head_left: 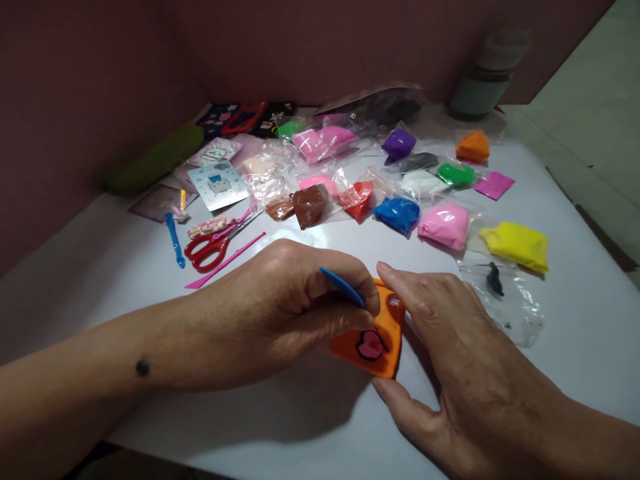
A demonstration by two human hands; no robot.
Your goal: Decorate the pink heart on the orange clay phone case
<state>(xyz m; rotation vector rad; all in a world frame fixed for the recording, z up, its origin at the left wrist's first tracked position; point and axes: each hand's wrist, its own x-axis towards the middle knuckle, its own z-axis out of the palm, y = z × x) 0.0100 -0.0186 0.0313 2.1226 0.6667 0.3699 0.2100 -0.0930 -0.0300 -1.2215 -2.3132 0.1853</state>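
My left hand (300,307) is closed in a pinch on a slim blue modelling tool (343,287), with its fingertips over an orange flat piece (393,357) on the white table. That piece looks covered in clay and carries a pink heart (370,345) outlined in black. A thin dark line runs beside the heart, and a small reddish shiny spot sits near the far right corner. My right hand (450,340) grips the piece's right side, forefinger at the far edge and thumb at the near one. My left hand hides the piece's left part and the tool's working end.
Red-handled scissors (207,255), a pink tool (225,260) and a blue tool (175,240) lie at left. Bagged clay in several colours, such as the yellow clay (517,245), spreads across the back. A bottle (483,87) stands at the back right, against a pink wall (325,47).
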